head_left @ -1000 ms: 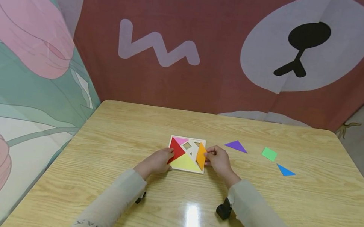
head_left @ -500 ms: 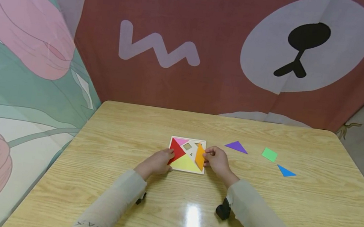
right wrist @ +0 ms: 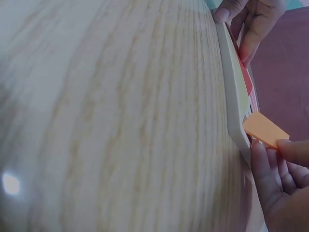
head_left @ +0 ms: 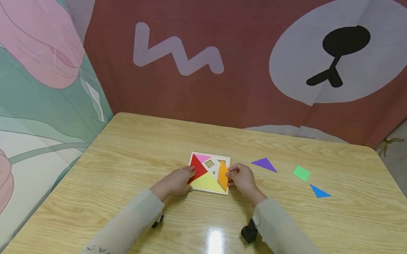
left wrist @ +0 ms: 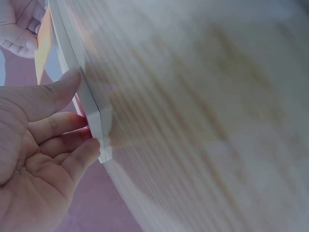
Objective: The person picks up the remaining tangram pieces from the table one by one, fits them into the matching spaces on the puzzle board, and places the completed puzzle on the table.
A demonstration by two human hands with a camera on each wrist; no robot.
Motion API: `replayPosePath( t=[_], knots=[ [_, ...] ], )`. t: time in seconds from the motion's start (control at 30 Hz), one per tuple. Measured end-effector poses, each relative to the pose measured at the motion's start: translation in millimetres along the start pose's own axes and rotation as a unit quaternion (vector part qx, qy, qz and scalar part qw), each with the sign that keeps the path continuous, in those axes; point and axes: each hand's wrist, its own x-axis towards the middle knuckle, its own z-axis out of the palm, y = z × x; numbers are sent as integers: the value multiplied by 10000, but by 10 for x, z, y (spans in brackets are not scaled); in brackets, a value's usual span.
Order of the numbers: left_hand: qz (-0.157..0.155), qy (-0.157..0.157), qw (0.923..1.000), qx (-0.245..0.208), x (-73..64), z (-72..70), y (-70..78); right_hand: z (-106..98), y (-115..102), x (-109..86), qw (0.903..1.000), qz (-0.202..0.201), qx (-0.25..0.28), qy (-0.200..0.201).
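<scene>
A white-framed tangram board (head_left: pixel 216 165) lies on the table with a red triangle (head_left: pixel 197 170), a yellow triangle (head_left: pixel 207 182) and a pink piece (head_left: pixel 202 158) in it. My left hand (head_left: pixel 175 181) holds the board at its near left corner, thumb on the near edge and fingers at the left side. My right hand (head_left: pixel 245 179) pinches an orange parallelogram piece (head_left: pixel 223 175) over the board's right side. In the right wrist view the orange piece (right wrist: pixel 265 129) is tilted, one end at the board. Part of the recess beneath it is hidden.
To the right of the board lie a purple triangle (head_left: pixel 265 164), a green square (head_left: pixel 301 173) and a blue triangle (head_left: pixel 319 191) on the wooden table (head_left: pixel 141 136). A printed curtain (head_left: pixel 169 93) hangs behind the table's far edge.
The orange piece has shifted slightly left and lower over the board, and my right hand has moved a little with it. My left hand stays at the board's corner.
</scene>
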Motion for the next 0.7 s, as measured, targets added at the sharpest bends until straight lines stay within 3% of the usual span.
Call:
replayPosePath(
  t=[0.7],
  knots=[
    [149, 81, 9998, 93, -3, -1, -2, 54, 24, 65, 9955, -314, -895, 50]
  ],
)
